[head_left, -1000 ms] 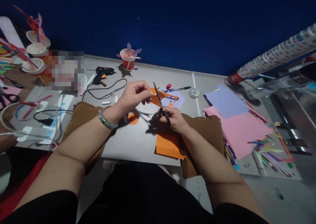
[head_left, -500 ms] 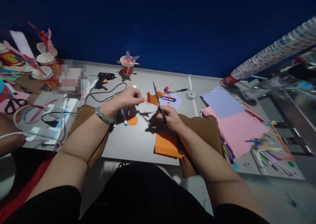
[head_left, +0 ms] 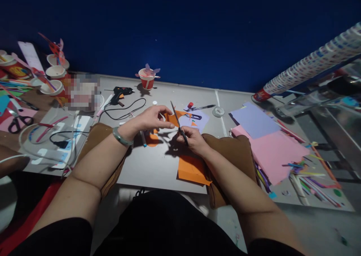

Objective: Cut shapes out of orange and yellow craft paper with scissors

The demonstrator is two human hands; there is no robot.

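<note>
Though bright, orange paper [head_left: 171,118] partly behind scissors [head_left: 179,128].

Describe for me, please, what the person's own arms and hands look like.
The left sleeve and right sleeve are black and short, leaving the forearms bare. A smooth, rounded, grey-green bangle circles the left wrist; the right shows none. Left hand and right hand are gloveless.

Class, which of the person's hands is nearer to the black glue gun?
Left. The left hand is right of the glue gun, nearer the wearer; the right hand, holding scissors, is farther right.
</note>
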